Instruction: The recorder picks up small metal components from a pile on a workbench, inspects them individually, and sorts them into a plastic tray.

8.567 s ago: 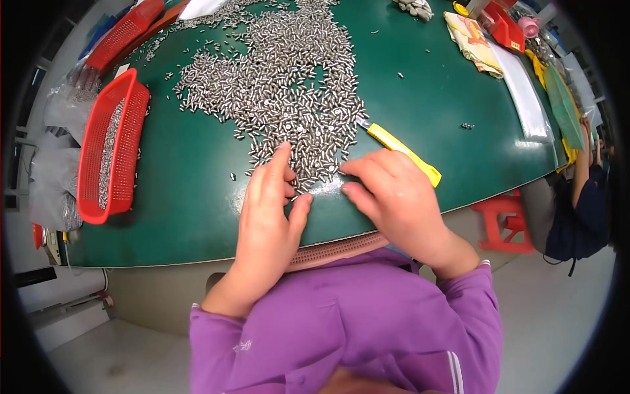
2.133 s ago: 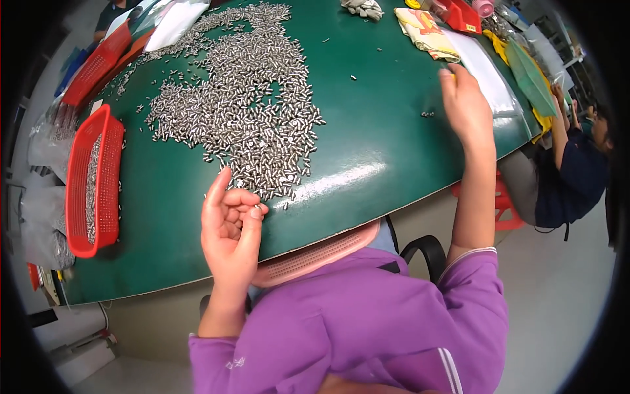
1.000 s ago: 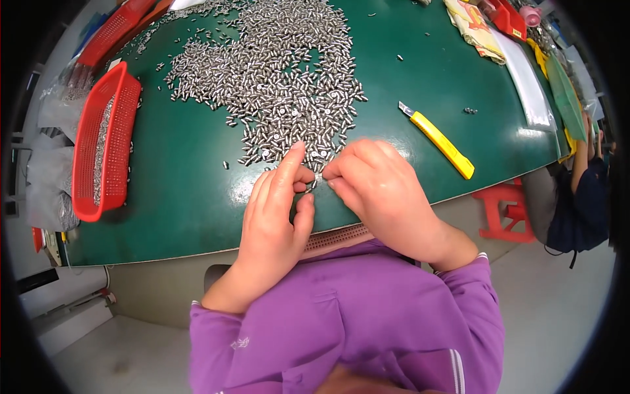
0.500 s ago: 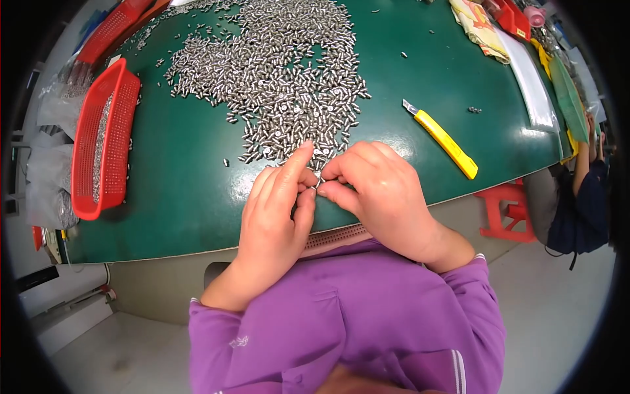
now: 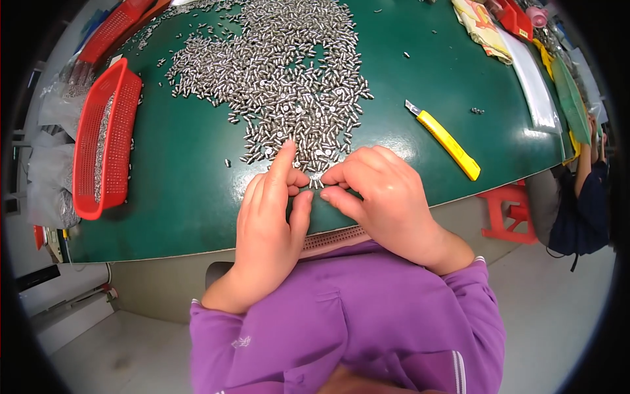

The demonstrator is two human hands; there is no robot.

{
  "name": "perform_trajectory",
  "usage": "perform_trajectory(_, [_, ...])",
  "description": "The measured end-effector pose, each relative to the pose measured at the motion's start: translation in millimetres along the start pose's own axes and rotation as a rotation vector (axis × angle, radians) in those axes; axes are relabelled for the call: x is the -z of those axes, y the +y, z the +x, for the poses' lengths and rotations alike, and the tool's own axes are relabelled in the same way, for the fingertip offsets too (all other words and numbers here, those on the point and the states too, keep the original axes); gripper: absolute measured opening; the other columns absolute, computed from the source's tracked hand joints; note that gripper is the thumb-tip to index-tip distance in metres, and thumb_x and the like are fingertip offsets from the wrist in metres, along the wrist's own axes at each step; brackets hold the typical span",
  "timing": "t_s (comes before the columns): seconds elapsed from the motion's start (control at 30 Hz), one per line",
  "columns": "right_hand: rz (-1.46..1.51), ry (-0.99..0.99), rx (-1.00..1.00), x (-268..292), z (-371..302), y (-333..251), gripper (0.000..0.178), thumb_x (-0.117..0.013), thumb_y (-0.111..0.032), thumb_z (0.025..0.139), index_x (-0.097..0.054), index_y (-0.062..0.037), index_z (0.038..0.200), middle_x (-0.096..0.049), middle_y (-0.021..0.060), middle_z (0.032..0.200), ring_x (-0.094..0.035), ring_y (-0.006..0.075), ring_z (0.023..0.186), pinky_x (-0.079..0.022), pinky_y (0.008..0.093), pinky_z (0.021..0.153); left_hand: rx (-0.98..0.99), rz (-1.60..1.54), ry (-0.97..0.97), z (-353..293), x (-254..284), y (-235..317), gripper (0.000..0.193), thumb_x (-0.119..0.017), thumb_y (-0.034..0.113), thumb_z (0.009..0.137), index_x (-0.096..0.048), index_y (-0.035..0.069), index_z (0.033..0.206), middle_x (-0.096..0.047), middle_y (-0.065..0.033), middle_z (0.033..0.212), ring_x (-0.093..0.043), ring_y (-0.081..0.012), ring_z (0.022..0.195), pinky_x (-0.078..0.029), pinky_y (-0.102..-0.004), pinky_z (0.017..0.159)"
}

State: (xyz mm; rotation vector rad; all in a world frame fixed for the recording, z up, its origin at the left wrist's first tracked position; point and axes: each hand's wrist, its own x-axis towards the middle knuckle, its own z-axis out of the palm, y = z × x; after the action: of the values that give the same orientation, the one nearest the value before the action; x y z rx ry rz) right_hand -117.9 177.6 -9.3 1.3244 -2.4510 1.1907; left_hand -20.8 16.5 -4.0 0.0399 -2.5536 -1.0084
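Several small silver metal pins (image 5: 315,184) lie close together on the green table in the gap between my hands. My left hand (image 5: 266,213) is at their left, its index finger stretched toward the pile and its thumb apart from the other fingers. It holds nothing that I can see. On the other side, my right hand (image 5: 387,197) has its thumb and index fingertips parted beside the same pins; its other fingers curl in. Just beyond the fingertips begins a large spread pile of similar metal pins (image 5: 282,85), with some pale round ends turned up.
A yellow box cutter (image 5: 449,144), blade out, lies at the right. On the left stands a red perforated basket (image 5: 125,141) holding small metal parts. Plastic sheets (image 5: 533,92) and a patterned cloth (image 5: 481,29) lie far right. Near a red stool (image 5: 508,213) is another person's arm (image 5: 584,164).
My fingertips have drawn apart. The left thumb and fingers moved slightly left, and the right fingertips spread a little, so several pins between them now show.
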Motion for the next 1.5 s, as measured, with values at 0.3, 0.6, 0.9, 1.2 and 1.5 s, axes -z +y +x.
perform_trajectory(0.3, [0.027, 0.016, -0.020, 0, 4, -2, 0.015, -0.079, -0.011, 0.074, -0.067, -0.0103, 0.084, -0.060, 0.0039, 0.080, -0.060, 0.0266, 0.076, -0.049, 0.0392, 0.065, 0.033, -0.075, 0.004, 2, 0, -4, 0.068, -0.067, -0.010, 0.083, -0.043, 0.000, 0.147, -0.065, -0.0099, 0.097, -0.062, -0.0250, 0.085, -0.052, -0.0367, 0.078])
perform_trajectory(0.6, [0.059, -0.002, -0.009, -4, 5, -2, 0.019, -0.080, -0.013, 0.073, -0.064, -0.0109, 0.084, -0.060, 0.0023, 0.082, -0.060, 0.0253, 0.077, -0.049, 0.0387, 0.066, 0.050, -0.105, -0.055, 5, 1, -4, 0.066, -0.069, -0.011, 0.079, -0.049, 0.001, 0.141, -0.064, -0.0078, 0.091, -0.062, -0.0231, 0.084, -0.052, -0.0358, 0.077])
perform_trajectory(0.9, [0.072, -0.035, -0.012, -1, 1, -3, 0.024, -0.081, -0.013, 0.072, -0.062, -0.0109, 0.086, -0.060, 0.0020, 0.086, -0.058, 0.0261, 0.080, -0.048, 0.0399, 0.068, 0.078, -0.174, -0.080, 1, 3, -8, 0.070, -0.069, -0.012, 0.077, -0.049, 0.003, 0.142, -0.065, -0.0049, 0.092, -0.062, -0.0203, 0.086, -0.052, -0.0355, 0.078])
perform_trajectory(1.2, [0.089, -0.060, 0.027, -1, 3, -5, 0.026, -0.080, -0.013, 0.073, -0.064, -0.0098, 0.093, -0.059, 0.0058, 0.091, -0.057, 0.0283, 0.084, -0.048, 0.0399, 0.073, 0.068, -0.198, -0.067, -4, 7, -10, 0.075, -0.066, -0.012, 0.081, -0.040, 0.002, 0.149, -0.063, -0.0092, 0.105, -0.062, -0.0197, 0.090, -0.053, -0.0314, 0.082])
perform_trajectory(1.5, [0.134, -0.215, 0.146, 2, -8, -9, 0.020, -0.076, -0.013, 0.077, -0.065, -0.0095, 0.093, -0.055, 0.0070, 0.089, -0.055, 0.0277, 0.083, -0.047, 0.0395, 0.073, 0.061, -0.077, 0.056, -8, 7, -12, 0.073, -0.065, -0.013, 0.082, -0.041, 0.001, 0.149, -0.061, -0.0097, 0.105, -0.059, -0.0202, 0.092, -0.052, -0.0315, 0.080])
